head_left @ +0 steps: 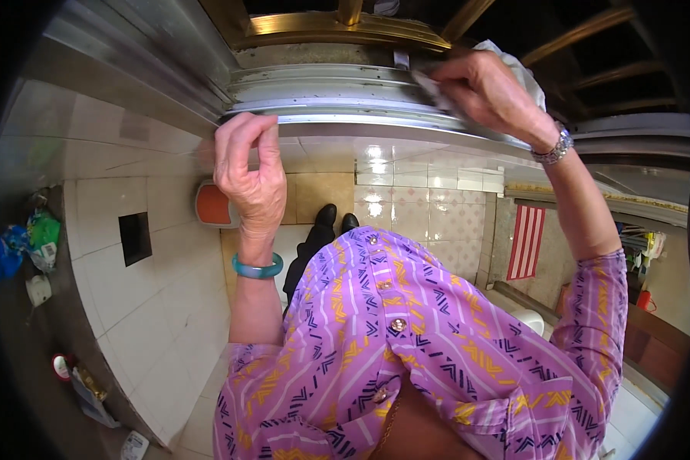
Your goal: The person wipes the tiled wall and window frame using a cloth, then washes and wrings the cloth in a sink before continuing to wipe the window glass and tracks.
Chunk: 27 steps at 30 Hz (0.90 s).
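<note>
A metal window track [322, 96] with dirt specks in its grooves runs across the top of the view. My left hand [249, 176], with a teal bangle at the wrist, curls its fingers over the near edge of this track, at its left end. Farther right, my right hand [498, 96] is closed on a white cloth [527, 73] that bunches out behind the knuckles. A greyish piece at the fingertips, smeared by motion, touches the track; it looks like part of the cloth. A metal watch circles the right wrist.
Gold-coloured bars [345, 27] stand beyond the track. Below lie a tiled floor and walls, with an orange-topped bin [216, 205] at left. Bags and small items [42, 241] sit on a ledge at far left. A red-striped cloth [527, 241] hangs at right.
</note>
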Available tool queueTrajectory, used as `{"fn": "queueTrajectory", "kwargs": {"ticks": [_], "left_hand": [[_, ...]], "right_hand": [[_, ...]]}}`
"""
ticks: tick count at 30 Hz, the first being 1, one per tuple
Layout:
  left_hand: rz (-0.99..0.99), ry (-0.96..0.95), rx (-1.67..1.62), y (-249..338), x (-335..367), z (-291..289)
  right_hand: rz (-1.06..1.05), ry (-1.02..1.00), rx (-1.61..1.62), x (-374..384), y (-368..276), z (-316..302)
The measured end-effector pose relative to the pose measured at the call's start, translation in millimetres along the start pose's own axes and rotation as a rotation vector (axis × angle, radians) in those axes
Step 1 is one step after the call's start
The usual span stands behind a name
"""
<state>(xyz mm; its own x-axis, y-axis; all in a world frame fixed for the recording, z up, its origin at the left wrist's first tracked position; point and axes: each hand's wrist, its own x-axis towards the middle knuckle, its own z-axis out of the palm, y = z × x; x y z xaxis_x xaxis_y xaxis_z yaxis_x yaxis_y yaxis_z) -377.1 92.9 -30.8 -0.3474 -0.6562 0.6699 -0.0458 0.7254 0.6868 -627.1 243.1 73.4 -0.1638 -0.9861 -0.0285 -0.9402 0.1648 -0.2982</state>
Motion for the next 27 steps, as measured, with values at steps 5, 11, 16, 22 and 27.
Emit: {"fn": "queueTrajectory", "kwargs": {"ticks": [5, 11, 16, 22, 27], "left_hand": [[-0.036, -0.048, -0.075, 4.8, 0.4, -2.9], [-0.073, 0.012, -0.170, 2.4, -14.7, -0.7], [0.120, 0.289, 0.060, -1.0, -8.5, 1.1], [-0.021, 0.388, 0.072, -14.5, 24.7, -12.9], [0.027, 0.337, 0.140, -22.3, 25.5, -14.5]], "right_hand": [[-0.296, 0.267, 0.290, 89.5, -74.6, 44.9], [-0.447, 0.107, 0.068, 120.8, -95.2, 60.7], [-0.314, -0.034, 0.017, 66.6, -63.8, 31.5], [0.004, -0.076, -0.254, -46.9, 30.7, -3.9], [-0.016, 0.067, -0.094, -46.8, 29.2, 1.1]]}}
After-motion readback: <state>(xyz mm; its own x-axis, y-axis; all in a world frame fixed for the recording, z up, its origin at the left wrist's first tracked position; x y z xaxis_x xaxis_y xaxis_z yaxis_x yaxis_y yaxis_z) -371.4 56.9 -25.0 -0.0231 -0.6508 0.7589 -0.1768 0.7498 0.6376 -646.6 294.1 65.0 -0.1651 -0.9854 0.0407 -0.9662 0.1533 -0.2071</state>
